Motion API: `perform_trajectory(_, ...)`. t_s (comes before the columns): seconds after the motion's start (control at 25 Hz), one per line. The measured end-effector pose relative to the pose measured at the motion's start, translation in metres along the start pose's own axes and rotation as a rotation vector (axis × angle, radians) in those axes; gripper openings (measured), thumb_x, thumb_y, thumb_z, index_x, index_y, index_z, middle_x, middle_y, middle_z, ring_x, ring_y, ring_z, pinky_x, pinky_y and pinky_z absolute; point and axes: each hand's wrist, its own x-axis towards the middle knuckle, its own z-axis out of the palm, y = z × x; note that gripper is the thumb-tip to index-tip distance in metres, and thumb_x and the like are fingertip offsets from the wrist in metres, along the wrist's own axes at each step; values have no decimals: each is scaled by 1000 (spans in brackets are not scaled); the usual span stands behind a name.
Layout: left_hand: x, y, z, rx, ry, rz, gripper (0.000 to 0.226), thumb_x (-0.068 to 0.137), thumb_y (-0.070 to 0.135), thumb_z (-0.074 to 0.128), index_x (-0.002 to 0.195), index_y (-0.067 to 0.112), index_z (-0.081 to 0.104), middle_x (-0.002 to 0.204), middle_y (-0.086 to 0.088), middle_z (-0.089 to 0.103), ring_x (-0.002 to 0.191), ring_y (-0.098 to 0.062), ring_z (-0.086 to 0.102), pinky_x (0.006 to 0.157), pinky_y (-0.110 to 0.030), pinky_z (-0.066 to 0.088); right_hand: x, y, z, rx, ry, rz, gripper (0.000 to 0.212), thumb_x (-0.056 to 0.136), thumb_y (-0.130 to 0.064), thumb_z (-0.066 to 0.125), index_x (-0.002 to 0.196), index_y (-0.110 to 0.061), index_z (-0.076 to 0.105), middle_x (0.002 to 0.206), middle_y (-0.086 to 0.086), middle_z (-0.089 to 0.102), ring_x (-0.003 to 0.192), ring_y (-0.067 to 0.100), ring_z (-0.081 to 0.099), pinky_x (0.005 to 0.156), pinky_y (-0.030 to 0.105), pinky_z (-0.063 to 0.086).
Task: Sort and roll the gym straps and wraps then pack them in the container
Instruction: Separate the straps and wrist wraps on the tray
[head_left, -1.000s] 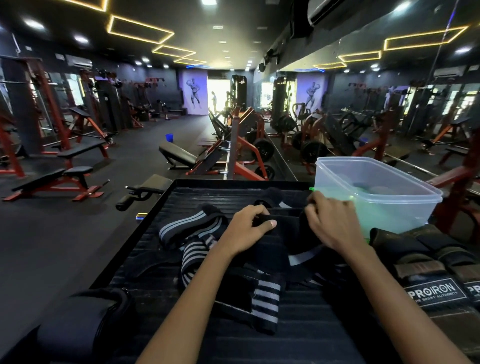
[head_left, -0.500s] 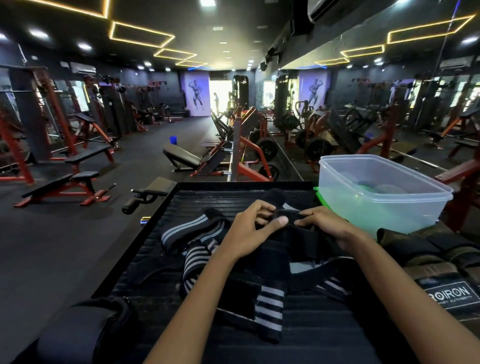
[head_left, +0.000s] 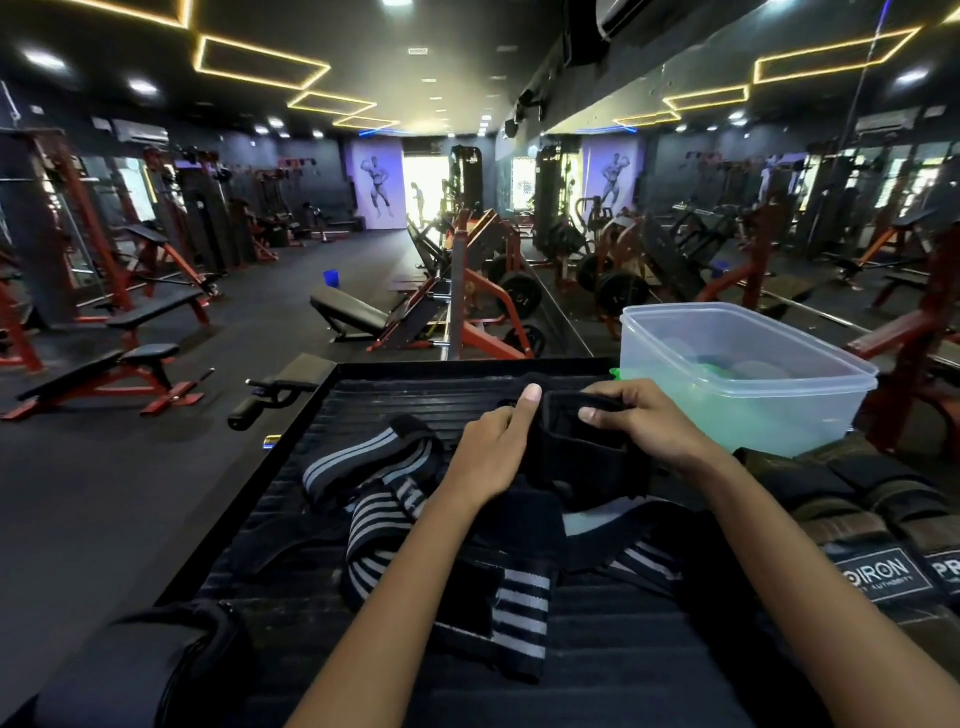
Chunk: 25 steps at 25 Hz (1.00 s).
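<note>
A black wrap (head_left: 576, 447) is held up over the black ribbed platform (head_left: 431, 395). My left hand (head_left: 493, 452) grips its left side, thumb pointing up along the edge. My right hand (head_left: 644, 421) curls over its top right edge. Below them lies a tangle of black wraps with grey stripes (head_left: 384, 499), one striped end (head_left: 519, 613) near my left forearm. A clear plastic container (head_left: 737, 374) stands at the right, past my right hand, with something pale green faintly visible inside.
Black padded straps with a white logo (head_left: 883, 566) lie at the right edge. A black padded object (head_left: 130, 670) sits at the near left corner. Beyond the platform are red gym benches (head_left: 130, 358) and machines, and a mirror wall on the right.
Both hands have lifted the black wrap higher and folded it into a thicker bundle. My left thumb now points up along its edge.
</note>
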Motion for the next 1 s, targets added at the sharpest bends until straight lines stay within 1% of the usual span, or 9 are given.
perform_trajectory(0.16, -1, -6, 4, 38, 71, 98, 61, 93, 64, 24, 81, 11, 51, 70, -5, 62, 66, -19, 59, 68, -31, 46, -1, -2, -5, 195, 250, -66, 22, 91, 4, 56, 88, -14, 70, 78, 0, 67, 74, 11, 62, 74, 22, 48)
perform_trajectory(0.32, 3, -2, 3, -65, 43, -17, 68, 95, 65, 17, 121, 15, 55, 69, -1, 73, 75, -10, 68, 83, -29, 45, -2, -9, 0, 192, 228, -150, 22, 90, 5, 55, 92, -12, 69, 87, 4, 68, 82, 12, 63, 79, 24, 48)
perform_trajectory(0.4, 7, -4, 6, -75, 8, -59, 81, 89, 74, 16, 146, 20, 35, 82, 3, 75, 91, -9, 68, 93, -28, 39, -3, -14, 1, 168, 268, -201, 24, 90, 5, 56, 92, -14, 70, 89, 3, 70, 87, 15, 64, 83, 28, 49)
perform_trajectory(0.56, 20, -18, 7, -511, -77, -184, 122, 56, 100, 28, 150, 23, 27, 134, -5, 58, 97, -22, 70, 102, -33, 37, -8, -25, -5, 373, 197, -234, 17, 82, -5, 66, 95, -14, 73, 88, 5, 70, 84, 20, 64, 76, 29, 52)
perform_trajectory(0.64, 21, -25, 0, -752, -3, -274, 120, 60, 89, 55, 148, 12, 33, 141, -12, 51, 107, -26, 66, 103, -36, 42, -10, -31, -1, 398, 54, -224, 18, 77, -11, 66, 94, -11, 72, 84, 5, 70, 76, 17, 64, 68, 22, 52)
perform_trajectory(0.68, 19, -27, -4, -825, 51, -285, 102, 73, 73, 64, 144, 4, 37, 136, -14, 56, 108, -26, 65, 97, -38, 49, -10, -31, 4, 361, 9, -222, 18, 77, -12, 65, 93, -9, 72, 81, 4, 69, 73, 14, 64, 65, 20, 51)
perform_trajectory(0.76, 20, -30, -8, -922, 155, -279, 57, 94, 30, 60, 134, -7, 45, 121, -20, 64, 98, -26, 68, 77, -37, 59, -9, -29, 14, 320, -10, -209, 14, 80, -9, 65, 92, -7, 71, 77, 3, 68, 69, 12, 63, 61, 18, 49)
perform_trajectory(0.8, 20, -29, -10, -966, 166, -262, 49, 95, 21, 58, 132, -9, 45, 119, -21, 64, 98, -28, 68, 74, -37, 60, -9, -27, 15, 321, -1, -200, 12, 83, -6, 64, 92, -6, 71, 76, 2, 68, 67, 11, 63, 60, 18, 48)
perform_trajectory(1.0, 15, -16, -4, -973, 133, -237, 49, 87, 16, 68, 127, -6, 51, 118, -18, 66, 99, -22, 69, 66, -29, 57, -11, -23, 4, 248, -76, -176, 13, 86, -2, 62, 95, -6, 72, 80, 2, 71, 73, 13, 66, 64, 19, 50)
